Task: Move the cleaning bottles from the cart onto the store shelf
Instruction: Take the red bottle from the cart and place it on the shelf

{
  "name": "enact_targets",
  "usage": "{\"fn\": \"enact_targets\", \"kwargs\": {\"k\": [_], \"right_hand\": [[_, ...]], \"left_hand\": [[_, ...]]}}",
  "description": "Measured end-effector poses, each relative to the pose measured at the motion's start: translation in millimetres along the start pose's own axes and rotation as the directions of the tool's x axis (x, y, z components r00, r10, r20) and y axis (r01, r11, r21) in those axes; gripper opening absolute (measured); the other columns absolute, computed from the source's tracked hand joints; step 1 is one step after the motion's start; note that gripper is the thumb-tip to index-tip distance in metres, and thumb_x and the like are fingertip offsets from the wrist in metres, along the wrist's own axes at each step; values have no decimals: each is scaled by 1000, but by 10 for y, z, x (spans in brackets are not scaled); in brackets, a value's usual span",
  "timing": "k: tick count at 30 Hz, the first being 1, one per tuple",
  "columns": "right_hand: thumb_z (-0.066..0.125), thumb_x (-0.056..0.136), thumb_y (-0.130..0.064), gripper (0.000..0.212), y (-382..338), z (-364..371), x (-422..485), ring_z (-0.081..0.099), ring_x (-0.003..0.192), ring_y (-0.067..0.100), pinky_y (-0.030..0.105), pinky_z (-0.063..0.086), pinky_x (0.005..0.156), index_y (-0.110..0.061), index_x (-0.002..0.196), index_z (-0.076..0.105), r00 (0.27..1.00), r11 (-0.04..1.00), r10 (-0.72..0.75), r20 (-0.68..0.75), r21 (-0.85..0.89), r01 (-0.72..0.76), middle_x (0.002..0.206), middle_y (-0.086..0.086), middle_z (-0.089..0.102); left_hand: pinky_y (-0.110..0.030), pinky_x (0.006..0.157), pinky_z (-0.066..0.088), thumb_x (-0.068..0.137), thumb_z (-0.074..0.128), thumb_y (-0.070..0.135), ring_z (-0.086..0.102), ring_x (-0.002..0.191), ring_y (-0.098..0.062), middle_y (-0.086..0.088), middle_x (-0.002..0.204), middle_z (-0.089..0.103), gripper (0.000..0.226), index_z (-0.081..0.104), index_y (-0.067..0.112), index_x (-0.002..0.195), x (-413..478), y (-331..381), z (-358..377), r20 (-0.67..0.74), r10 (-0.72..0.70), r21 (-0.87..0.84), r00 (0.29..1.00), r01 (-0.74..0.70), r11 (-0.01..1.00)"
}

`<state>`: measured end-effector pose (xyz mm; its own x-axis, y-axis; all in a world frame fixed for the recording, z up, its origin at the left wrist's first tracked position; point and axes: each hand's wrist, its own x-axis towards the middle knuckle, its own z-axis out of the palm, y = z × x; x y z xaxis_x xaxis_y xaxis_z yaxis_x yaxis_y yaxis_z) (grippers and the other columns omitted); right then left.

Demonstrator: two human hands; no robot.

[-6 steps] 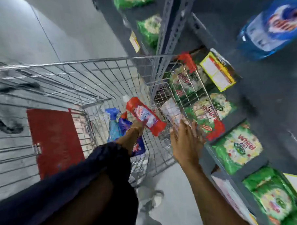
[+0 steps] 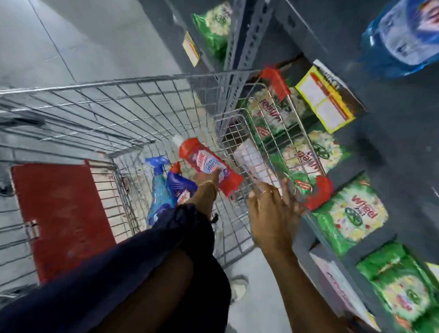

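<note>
My left hand (image 2: 207, 184) reaches deep into the wire cart (image 2: 110, 103) and grips a red cleaning bottle (image 2: 209, 166) with a white cap, held tilted above the cart floor. Below it lie a light blue spray bottle (image 2: 159, 189) and a dark blue bottle (image 2: 178, 184). My right hand (image 2: 272, 209) hovers with spread fingers over the cart's right rim, beside its red handle (image 2: 320, 191), holding nothing. The grey store shelf (image 2: 395, 138) rises on the right.
Green detergent bags (image 2: 352, 212) fill the lower shelf tiers, and a large blue bottle (image 2: 410, 36) lies on an upper one. A yellow price tag (image 2: 327, 100) hangs on the shelf edge. The cart's red child-seat flap (image 2: 57, 217) is at left. Grey floor surrounds the cart.
Both hands and the red bottle hold nearly the same places; the view has shifted only slightly.
</note>
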<state>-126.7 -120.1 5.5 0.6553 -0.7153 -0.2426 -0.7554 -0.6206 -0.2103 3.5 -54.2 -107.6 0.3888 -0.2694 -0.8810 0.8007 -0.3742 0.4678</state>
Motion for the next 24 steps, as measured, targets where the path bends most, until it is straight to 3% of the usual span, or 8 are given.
{"fn": "enact_targets", "kwargs": {"k": [2, 5, 9, 13, 15, 17, 21, 24], "right_hand": [[35, 87, -37, 46, 0, 9, -11, 26, 143, 28, 47, 25, 109, -21, 126, 53, 1000, 1000, -9, -13, -5, 9, 136, 3, 58], [37, 87, -34, 44, 1, 16, -8, 34, 139, 29, 48, 29, 108, -19, 124, 55, 999, 1000, -7, -52, 6, 7, 131, 4, 62], [34, 94, -38, 44, -24, -59, 21, 31, 140, 26, 46, 24, 110, -19, 131, 48, 1000, 997, 16, 4, 79, -17, 140, 4, 53], [29, 96, -43, 50, -41, -210, -1, 40, 134, 26, 43, 23, 113, -15, 136, 43, 995, 957, 41, 94, 282, -66, 142, 9, 51], [36, 95, -45, 53, -74, -382, 7, 46, 130, 28, 48, 30, 111, -12, 136, 43, 973, 812, 56, 226, 557, -176, 140, 13, 51], [46, 91, -47, 53, -83, -626, -77, 51, 125, 28, 51, 38, 107, -13, 131, 48, 954, 562, 16, 299, 787, -256, 137, 14, 54], [56, 91, -26, 17, 44, -1126, -504, 65, 94, 20, 33, 56, 82, -18, 102, 65, 977, 157, -29, 212, 966, -205, 106, 10, 67], [59, 89, -19, 21, 219, -1478, -851, 67, 95, 26, 41, 57, 84, -10, 107, 64, 996, 112, 65, 53, 992, -60, 104, 13, 69]], "left_hand": [[-39, 87, 51, 78, 73, 25, 62, 96, -27, -9, 103, 68, 34, 60, 9, 104, 478, -134, 0, -188, 92, -82, 978, -108, 991], [-45, 88, 55, 64, 81, 20, 65, 94, -29, -13, 110, 68, 57, 54, 5, 111, 595, -53, 18, -227, 64, -82, 972, -84, 993], [-46, 91, 50, 75, 72, 6, 61, 103, -34, -13, 106, 62, 48, 49, 2, 117, -138, 210, -23, -75, -35, -27, 997, 34, 999], [-44, 77, 53, 74, 73, 5, 59, 105, -36, -15, 122, 59, 57, 44, 5, 123, -826, 318, -180, 38, 139, 160, 990, -144, 977], [-48, 83, 53, 76, 69, 0, 60, 107, -36, -17, 121, 59, 51, 45, 7, 121, -1192, 390, -209, 114, 248, 190, 962, -266, 945], [-54, 90, 52, 75, 70, -2, 62, 107, -36, -18, 120, 61, 47, 49, 9, 115, -1615, 475, -204, 216, 344, 226, 914, -390, 893], [-46, 75, 59, 59, 81, 7, 70, 87, -27, -11, 103, 70, 49, 56, 17, 100, -2380, 662, -97, 424, 536, 383, 730, -681, 624], [-27, 67, 60, 57, 82, 16, 71, 81, -16, -2, 96, 74, 47, 59, 24, 98, -2858, 763, 99, 565, 580, 399, 587, -810, 430]]}}
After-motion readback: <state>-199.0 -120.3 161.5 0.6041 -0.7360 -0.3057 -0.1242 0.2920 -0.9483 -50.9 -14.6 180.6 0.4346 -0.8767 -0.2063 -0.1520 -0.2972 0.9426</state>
